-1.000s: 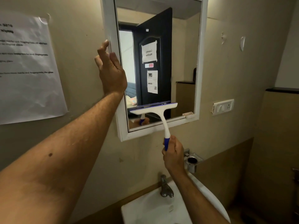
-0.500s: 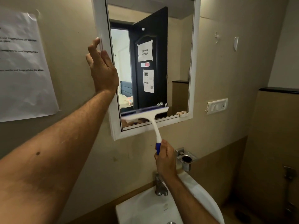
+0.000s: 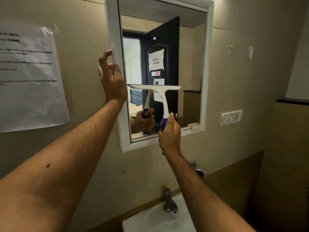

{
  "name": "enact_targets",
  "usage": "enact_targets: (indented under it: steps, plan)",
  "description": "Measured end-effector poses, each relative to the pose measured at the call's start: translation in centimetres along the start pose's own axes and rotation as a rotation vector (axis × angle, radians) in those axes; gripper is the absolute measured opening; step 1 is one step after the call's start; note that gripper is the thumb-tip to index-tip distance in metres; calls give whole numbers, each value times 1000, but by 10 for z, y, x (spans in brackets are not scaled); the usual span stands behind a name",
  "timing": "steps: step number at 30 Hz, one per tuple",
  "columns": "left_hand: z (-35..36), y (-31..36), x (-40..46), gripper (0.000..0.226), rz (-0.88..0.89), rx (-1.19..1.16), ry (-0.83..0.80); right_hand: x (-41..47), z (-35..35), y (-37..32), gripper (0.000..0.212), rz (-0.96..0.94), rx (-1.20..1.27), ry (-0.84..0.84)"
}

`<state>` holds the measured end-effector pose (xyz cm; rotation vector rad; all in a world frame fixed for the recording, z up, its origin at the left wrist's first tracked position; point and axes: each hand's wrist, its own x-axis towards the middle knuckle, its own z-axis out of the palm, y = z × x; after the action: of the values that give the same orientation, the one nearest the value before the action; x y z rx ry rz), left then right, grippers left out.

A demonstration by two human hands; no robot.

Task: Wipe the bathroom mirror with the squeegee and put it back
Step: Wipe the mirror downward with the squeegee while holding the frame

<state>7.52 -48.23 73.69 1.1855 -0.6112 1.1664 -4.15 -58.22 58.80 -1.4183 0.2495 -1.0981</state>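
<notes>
The right hand [image 3: 169, 133] is wrapped tight around the blue grip of the squeegee [image 3: 156, 96]. The squeegee stands upright, with its white head at the top and its long dark blade lying flat across the glass of the bathroom mirror [image 3: 189, 64]. The blade sits about halfway up the glass, on the left part of it, and one end is just beside the left hand [image 3: 112, 81]. In the glass you can see a copy of the fist and the handle.

The left hand is open, with the fingers spread apart. It rests against the left side of the white mirror frame [image 3: 115, 30] and holds nothing. It looks like it is there to keep the mirror steady.

The wiping step is going on now. I cannot tell how much of the glass is already clean, because no wet marks or streaks show up. The right part of the glass has no blade on it.

The next move likely needs the blade kept pressed flat on the glass and pulled in one straight line, without tipping, so no strip is missed. After that the squeegee has to go back to its place. No hook or holder for it shows here. Below are a white sink [image 3: 150, 220] and a tap [image 3: 169, 202].
</notes>
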Motion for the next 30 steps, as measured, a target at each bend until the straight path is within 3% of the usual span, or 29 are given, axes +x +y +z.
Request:
enact_targets:
  steps: [5, 10, 22, 26, 30]
  plan:
    - [1, -2, 0, 35, 9, -1, 2, -9, -2, 10, 25, 5, -35, 8]
    - [1, -1, 1, 36, 28, -2, 13, -20, -10, 29, 40, 37, -87, -8]
    - [0, 1, -1, 36, 12, -13, -1, -45, -24, 58, 27, 80, -128, -19]
    - [0, 2, -2, 37, 2, -20, 0, -53, -27, 71, 39, 99, -158, -7]
    - [-1, 4, -3, 37, -14, -25, -4, -59, -29, 75, 30, 103, -154, -16]
